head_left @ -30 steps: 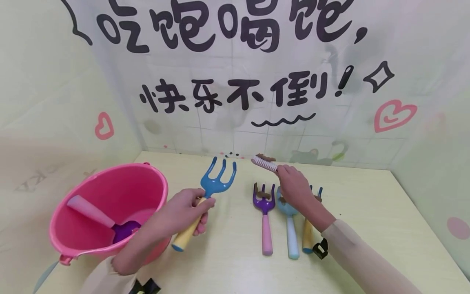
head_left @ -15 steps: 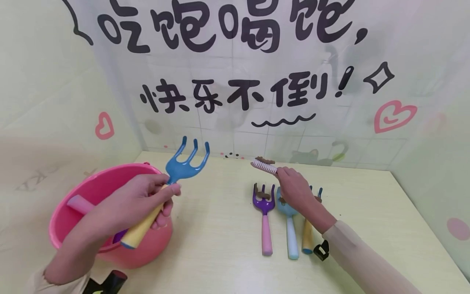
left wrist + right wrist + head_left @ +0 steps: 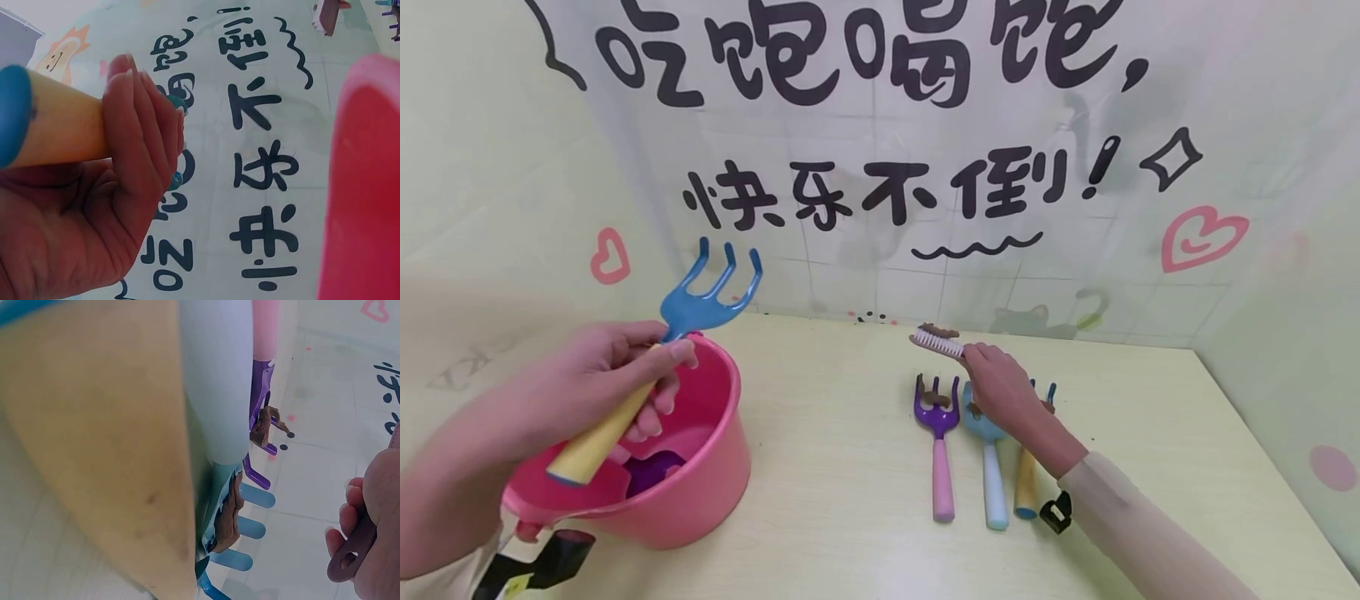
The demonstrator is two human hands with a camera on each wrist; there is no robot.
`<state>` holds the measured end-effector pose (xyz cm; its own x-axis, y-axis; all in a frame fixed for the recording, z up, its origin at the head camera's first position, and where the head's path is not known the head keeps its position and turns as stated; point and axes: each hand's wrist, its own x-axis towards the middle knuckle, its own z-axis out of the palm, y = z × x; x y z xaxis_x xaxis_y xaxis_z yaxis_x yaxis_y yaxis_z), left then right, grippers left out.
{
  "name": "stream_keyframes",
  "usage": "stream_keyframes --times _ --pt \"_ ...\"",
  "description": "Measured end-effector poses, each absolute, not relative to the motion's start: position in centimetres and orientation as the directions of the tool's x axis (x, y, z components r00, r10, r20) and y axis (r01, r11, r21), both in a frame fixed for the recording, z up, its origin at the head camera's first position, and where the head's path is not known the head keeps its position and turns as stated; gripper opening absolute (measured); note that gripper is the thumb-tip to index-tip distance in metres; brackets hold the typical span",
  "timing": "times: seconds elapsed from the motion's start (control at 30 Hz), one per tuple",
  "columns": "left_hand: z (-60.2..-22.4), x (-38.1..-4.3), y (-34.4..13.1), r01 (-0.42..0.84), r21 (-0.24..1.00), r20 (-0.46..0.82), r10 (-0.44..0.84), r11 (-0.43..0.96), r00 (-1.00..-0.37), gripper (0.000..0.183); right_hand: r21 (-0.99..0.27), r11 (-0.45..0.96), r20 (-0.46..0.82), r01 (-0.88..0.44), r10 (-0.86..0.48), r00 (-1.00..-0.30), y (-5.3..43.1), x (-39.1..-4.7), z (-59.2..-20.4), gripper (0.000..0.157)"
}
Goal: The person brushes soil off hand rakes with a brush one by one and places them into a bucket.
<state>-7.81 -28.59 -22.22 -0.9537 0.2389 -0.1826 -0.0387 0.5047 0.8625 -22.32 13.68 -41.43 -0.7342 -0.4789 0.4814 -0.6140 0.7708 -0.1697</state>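
The left hand point(image 3: 602, 375) grips a blue fork point(image 3: 700, 312) by its yellow handle, with the fingers wrapped round it. The fork is raised in front of the wall point(image 3: 880, 287), tines upward, handle end sloping down toward the wearer. In the head view, the left hand and the handle overlap the opening of a pink bucket point(image 3: 700, 500). A purple tool point(image 3: 655, 471) lies inside the bucket.

The right hand point(image 3: 1000, 387) holds a brush point(image 3: 938, 342), with the fingers curled round its dark handle. The bristle end points left, and brown matter shows along its far edge.

Three further forks lie side by side on the table point(image 3: 820, 467), well to the right of the bucket. A purple fork point(image 3: 941, 419) with a pink handle is leftmost. A light blue fork point(image 3: 995, 492) with a pale handle lies in the middle. A yellow-handled fork point(image 3: 1026, 492) is rightmost. The right hand and forearm partly hide the last two. Brown lumps point(image 3: 936, 399) sit on the tines of all three
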Motion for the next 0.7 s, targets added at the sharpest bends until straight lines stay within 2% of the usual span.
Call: stream_keyframes --times 0.33,0.53,0.7 --pt "-21.9 -8.5 -31.6 -0.014 0.798 -0.236 0.291 0.602 -0.927 0.033 -0.161 0.767 0.480 -0.621 -0.489 -0.729 14.0 -22.3 -41.4 0.008" --pt "-22.0 -8.1 -32.7 -0.026 0.683 -0.305 0.253 0.730 -0.918 0.032 -0.152 0.771 0.471 -0.618 -0.493 -0.731 14.1 -22.2 -41.5 0.009" --pt "-22.4 -7.8 -33.4 -0.056 0.654 -0.360 0.245 0.754 -0.900 0.029 -0.173 0.773 0.447 -0.611 -0.491 -0.748 14.1 -21.9 -41.6 0.009"
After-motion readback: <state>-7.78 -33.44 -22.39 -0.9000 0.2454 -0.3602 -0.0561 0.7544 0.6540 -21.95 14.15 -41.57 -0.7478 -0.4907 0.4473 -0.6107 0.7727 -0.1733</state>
